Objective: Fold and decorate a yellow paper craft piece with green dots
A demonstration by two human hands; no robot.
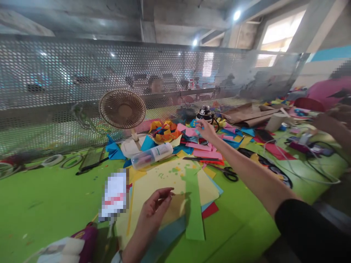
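Low in the view, my left hand hovers above a stack of pale yellow paper, thumb and fingertips drawn together; whatever may be between them is too small to make out. My right hand is stretched out over a heap of coloured paper scraps, its fingers pinched beside pink and blue pieces; I cannot tell what they hold. A long green paper strip lies across the yellow stack, near small green and yellow paper bits. Black-handled scissors rest right of the stack.
A clear bottle lies behind the stack, before a small fan. A purple glue gun is at lower left, tape rolls further back. A perforated metal screen bounds the table. At right are cables and another person.
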